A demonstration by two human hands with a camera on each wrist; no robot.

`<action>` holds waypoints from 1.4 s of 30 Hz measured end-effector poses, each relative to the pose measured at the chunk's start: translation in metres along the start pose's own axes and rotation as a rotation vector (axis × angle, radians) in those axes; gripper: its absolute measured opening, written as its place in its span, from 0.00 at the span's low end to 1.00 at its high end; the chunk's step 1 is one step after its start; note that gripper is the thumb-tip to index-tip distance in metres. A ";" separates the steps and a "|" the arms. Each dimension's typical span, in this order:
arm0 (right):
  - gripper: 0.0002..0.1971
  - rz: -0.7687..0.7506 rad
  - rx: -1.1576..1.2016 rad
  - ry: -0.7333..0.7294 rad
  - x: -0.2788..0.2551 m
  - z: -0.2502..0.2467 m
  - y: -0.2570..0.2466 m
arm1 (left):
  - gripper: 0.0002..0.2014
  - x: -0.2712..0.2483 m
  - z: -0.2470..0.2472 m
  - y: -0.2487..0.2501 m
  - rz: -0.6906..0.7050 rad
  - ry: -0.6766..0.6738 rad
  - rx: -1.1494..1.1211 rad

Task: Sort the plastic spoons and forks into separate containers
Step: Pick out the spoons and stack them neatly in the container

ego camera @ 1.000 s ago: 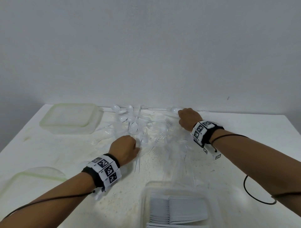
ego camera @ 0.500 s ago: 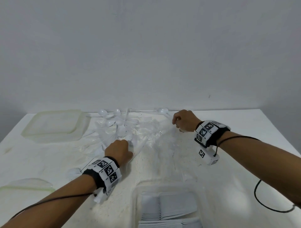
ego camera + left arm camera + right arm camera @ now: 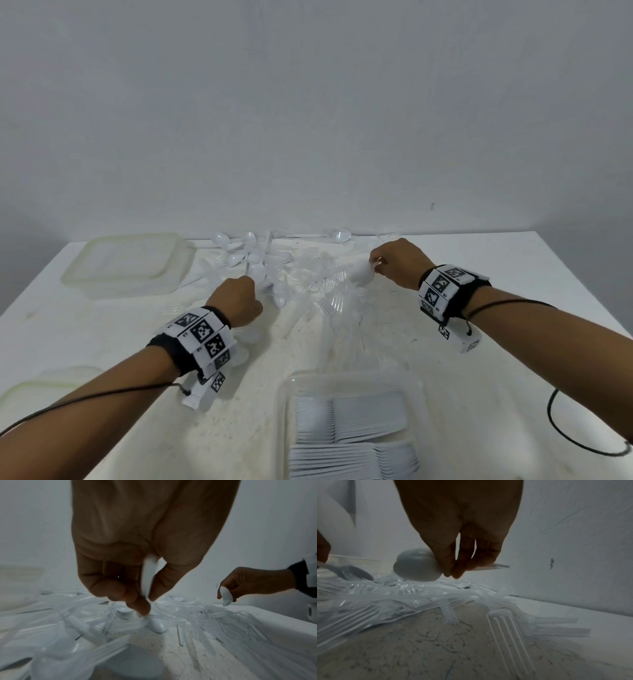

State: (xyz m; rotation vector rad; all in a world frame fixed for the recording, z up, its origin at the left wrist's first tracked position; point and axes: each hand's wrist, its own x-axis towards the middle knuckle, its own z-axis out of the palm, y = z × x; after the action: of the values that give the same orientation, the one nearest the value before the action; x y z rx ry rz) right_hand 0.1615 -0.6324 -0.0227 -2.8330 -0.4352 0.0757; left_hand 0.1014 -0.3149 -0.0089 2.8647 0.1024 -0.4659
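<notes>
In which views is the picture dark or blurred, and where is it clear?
Head view: bright and even, the right hand sharp. Left wrist view: dim, the left hand dark, the cutlery pile smeared. Right wrist view: dimmest, its white spoon soft.

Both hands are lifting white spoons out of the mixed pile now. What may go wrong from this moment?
1. The left hand pinches its spoon low in the tangled pile; lifting may drag clear forks along.
2. The right hand holds its spoons only by fingertips, so one might slip.
3. The near container already holds stacked cutlery; careless dropping could disturb it.
</notes>
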 end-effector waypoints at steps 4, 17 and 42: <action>0.09 0.007 -0.063 0.031 -0.003 0.000 0.000 | 0.08 -0.004 -0.002 -0.004 -0.025 -0.008 0.024; 0.07 0.023 -0.013 -0.028 -0.003 0.003 -0.004 | 0.09 -0.013 -0.018 -0.038 0.101 -0.025 -0.115; 0.05 -0.019 0.076 -0.027 0.000 0.013 -0.017 | 0.14 -0.024 0.009 -0.088 0.386 -0.164 0.272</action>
State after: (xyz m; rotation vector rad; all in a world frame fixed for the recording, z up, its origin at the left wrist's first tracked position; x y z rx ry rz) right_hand 0.1555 -0.6131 -0.0305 -2.7558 -0.4551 0.1235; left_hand 0.0662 -0.2324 -0.0286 2.9808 -0.5731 -0.6716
